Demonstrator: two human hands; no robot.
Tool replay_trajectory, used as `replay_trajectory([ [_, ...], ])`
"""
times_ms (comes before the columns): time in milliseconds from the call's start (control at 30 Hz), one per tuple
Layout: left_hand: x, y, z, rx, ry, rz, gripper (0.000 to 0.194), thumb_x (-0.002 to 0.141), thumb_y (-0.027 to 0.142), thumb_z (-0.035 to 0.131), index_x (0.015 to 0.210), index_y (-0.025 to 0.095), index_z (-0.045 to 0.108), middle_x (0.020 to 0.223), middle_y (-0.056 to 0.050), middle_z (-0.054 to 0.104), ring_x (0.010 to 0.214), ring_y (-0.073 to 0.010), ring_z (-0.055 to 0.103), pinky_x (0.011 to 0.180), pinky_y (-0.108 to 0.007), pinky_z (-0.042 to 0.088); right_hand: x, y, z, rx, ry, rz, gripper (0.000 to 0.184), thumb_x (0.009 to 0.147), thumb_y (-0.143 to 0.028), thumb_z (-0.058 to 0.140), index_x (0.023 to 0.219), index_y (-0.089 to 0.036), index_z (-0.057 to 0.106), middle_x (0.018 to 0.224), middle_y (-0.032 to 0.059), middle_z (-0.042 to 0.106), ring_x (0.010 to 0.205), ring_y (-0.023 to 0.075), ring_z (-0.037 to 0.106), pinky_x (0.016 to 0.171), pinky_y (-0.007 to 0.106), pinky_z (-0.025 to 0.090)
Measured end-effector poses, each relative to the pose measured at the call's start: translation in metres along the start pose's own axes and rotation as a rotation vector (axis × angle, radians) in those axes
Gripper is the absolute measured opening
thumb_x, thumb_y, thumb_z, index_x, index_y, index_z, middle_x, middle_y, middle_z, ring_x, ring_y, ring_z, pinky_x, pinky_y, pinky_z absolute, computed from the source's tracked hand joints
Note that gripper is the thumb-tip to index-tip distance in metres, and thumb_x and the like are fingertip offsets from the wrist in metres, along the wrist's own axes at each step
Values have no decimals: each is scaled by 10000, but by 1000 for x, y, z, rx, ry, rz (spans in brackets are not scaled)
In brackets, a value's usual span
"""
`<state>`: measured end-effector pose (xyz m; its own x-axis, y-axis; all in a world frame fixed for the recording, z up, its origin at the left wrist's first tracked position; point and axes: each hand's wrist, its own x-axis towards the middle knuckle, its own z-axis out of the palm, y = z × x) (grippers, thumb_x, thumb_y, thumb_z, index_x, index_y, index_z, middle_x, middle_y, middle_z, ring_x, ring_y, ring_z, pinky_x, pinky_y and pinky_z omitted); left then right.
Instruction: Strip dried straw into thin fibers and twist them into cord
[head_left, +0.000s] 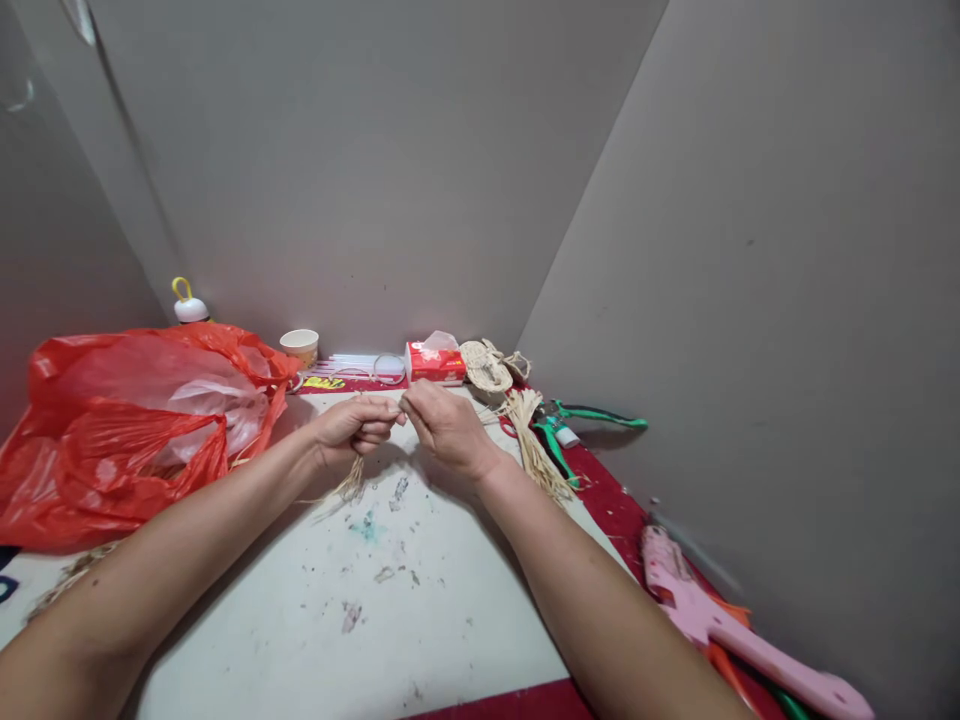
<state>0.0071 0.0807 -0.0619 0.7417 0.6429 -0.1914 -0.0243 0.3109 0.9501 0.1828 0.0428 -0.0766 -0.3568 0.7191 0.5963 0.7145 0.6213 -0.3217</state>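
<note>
My left hand (364, 422) and my right hand (446, 420) meet over the far part of the white board, fingertips pinched close together. Below my left hand hangs a thin bunch of straw-coloured raffia strands (352, 480), its upper part hidden in the curled fingers. The right thumb and index finger press together at the left fingertips; what lies between them is too small to make out. To the right of my right hand lies a thicker raffia bundle (536, 445), next to green-handled pliers (562, 430).
A red plastic bag (127, 440) fills the left side. Along the back stand a paper cup (300, 345), a red tissue pack (435, 362) and a woven straw piece (487, 366). A pink glue gun (705, 610) lies at the right edge. Grey panels enclose the table.
</note>
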Motion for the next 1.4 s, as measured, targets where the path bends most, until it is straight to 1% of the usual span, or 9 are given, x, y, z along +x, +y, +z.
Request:
replay_trajectory([
  [100,1,-3,4,291,119,235,182,741,323,625,678,165,562,480,82,237,450,-67,154,451,-219,121,3,-4,9,311,73,298,264,901,-308,422,667,-196,475,695,24,484,666,149,413,651,267,328],
  [200,1,-10,4,777,202,502,116,691,171,612,593,160,552,513,47,363,512,-83,273,517,-240,179,5,-4,18,716,-2,666,304,837,-301,501,566,-192,418,554,-16,407,527,111,343,505,237,289],
  [333,4,-20,2,1022,287,616,141,697,101,549,573,163,527,544,41,416,533,-87,313,549,-238,211,6,5,18,866,-78,803,384,760,-431,575,526,-207,369,436,-65,300,380,69,224,373,221,186],
  [533,15,-12,-8,378,466,465,208,787,341,563,691,157,568,488,67,345,440,-69,252,435,-192,198,9,18,0,878,284,863,431,754,-592,527,635,-201,391,490,-80,289,400,56,275,365,183,174],
  [767,7,-5,-4,-157,141,93,190,770,317,632,753,169,514,479,116,167,422,-48,57,382,-164,44,11,-1,10,991,88,594,365,709,-495,654,863,-165,633,592,-50,449,474,66,352,423,196,273],
  [900,5,-4,-2,-106,45,36,196,778,335,626,790,163,531,503,110,170,435,-52,63,392,-168,49,10,-9,12,820,212,418,308,786,-418,575,642,-150,625,526,-27,459,512,89,388,514,224,321],
  [967,7,-7,-2,36,72,116,207,793,361,596,802,159,556,501,101,193,438,-59,94,400,-181,80,9,-9,13,693,269,387,282,791,-366,553,619,-154,625,588,5,539,590,115,455,588,239,356],
  [1167,12,-28,5,740,331,507,198,742,217,592,569,157,517,550,25,442,552,-92,342,529,-223,255,7,1,25,480,202,704,288,685,-319,565,447,-164,519,459,-13,449,503,107,392,516,237,299],
  [1400,16,-25,0,428,360,489,253,767,383,604,701,138,601,574,43,469,529,-81,354,526,-217,265,14,11,2,504,121,772,657,838,-649,310,486,-156,563,398,5,422,412,108,390,474,246,306],
])
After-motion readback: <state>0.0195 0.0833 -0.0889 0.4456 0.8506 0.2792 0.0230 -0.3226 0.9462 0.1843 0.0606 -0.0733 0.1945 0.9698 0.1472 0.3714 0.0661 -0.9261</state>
